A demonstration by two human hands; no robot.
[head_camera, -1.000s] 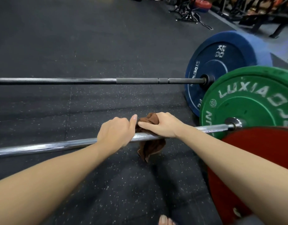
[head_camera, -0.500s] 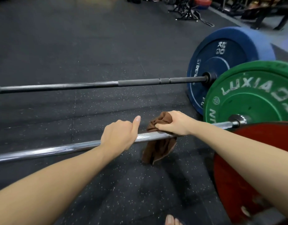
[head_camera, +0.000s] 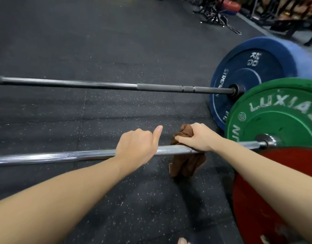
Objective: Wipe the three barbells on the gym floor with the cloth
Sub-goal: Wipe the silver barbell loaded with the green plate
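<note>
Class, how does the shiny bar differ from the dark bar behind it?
The shiny bar is chrome; the dark bar is matt grey. The left hand grips the shiny bar, the right hand presses the cloth on it; the dark bar lies untouched. Both run left to right.

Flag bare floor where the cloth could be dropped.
Bare floor between the dark bar and chrome bar, left of the left hand; also beyond the dark bar. Crowded at right: blue plate, green plate, red plate, by the cloth.
</note>
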